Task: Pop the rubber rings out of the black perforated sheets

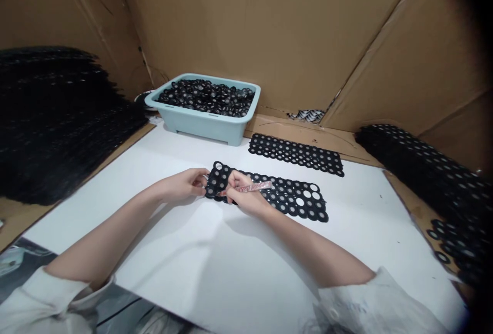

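Note:
A black strip-like sheet point(283, 190) with rows of round holes lies on the white board. Most of its holes show grey discs, while a few near its right end and one at the top left corner show plain white. At its left edge, my left hand point(188, 184) curls its fingers and thumb around the border, gripping it. My right hand point(244, 195) is closed on a slim pen-shaped tool point(256, 187) with a reddish, lettered handle. The tool's tip points down and left at the sheet's lower left part; its exact kind is unclear.
Behind the sheet stands a light blue tub point(204, 128) heaped with small black round pieces. A second black sheet point(296, 154) lies at the back right. Tall stacks of black sheets rise at left point(57, 123) and right point(435, 170). Cardboard walls point(262, 31) enclose the board point(185, 272).

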A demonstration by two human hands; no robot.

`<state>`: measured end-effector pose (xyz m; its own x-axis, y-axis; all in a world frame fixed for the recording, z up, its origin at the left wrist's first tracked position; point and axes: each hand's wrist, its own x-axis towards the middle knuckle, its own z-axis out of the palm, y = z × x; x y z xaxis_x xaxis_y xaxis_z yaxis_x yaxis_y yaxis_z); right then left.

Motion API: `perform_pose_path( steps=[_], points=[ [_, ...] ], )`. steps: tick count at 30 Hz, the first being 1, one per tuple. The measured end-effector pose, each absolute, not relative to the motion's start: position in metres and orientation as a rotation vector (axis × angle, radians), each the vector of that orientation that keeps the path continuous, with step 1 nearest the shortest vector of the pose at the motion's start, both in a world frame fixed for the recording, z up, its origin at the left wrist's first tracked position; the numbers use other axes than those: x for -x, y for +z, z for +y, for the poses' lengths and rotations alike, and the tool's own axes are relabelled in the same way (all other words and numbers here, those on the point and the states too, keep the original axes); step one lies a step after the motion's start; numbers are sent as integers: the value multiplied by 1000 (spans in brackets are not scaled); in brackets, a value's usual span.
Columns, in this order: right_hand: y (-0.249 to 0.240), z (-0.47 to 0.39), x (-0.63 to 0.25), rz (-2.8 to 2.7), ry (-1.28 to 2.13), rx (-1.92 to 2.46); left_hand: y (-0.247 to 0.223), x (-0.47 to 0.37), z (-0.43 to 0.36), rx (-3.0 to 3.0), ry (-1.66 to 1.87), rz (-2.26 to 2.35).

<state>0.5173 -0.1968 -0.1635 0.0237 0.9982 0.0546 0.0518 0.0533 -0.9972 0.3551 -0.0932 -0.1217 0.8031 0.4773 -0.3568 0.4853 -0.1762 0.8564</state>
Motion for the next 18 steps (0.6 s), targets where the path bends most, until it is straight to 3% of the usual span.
perform_pose_path(
  steps=[18],
  points=[
    [-167,-194,-516,-1221,1138,1171,-122,-356,-88,-1865,-81,752]
  ],
)
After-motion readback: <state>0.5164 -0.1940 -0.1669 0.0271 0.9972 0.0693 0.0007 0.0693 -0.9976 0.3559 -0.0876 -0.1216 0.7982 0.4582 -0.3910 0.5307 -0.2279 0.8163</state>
